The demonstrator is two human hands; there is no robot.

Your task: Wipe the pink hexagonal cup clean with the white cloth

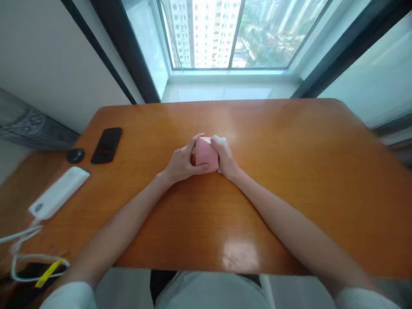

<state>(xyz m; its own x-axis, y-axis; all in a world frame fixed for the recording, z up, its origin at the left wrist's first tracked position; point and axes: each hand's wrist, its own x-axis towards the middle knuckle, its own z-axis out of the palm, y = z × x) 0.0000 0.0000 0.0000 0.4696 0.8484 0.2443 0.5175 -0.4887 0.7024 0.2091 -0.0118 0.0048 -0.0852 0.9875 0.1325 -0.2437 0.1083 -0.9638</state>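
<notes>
Glossy desk (289, 180) wood is being lit by a window (212, 38), while a pink item (204, 153) is being clasped between the left hand (182, 164) and the right hand (227, 163), a slip being risked by white material (222, 139) apparently being caught in the right-side grip.

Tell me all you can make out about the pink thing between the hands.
The pink block is small, pale and boxy, its surface smooth and matte-looking, the material unclear. It sits over the middle of the wooden table. The left hand grips its left side; the right hand, with white material, covers its right.
</notes>
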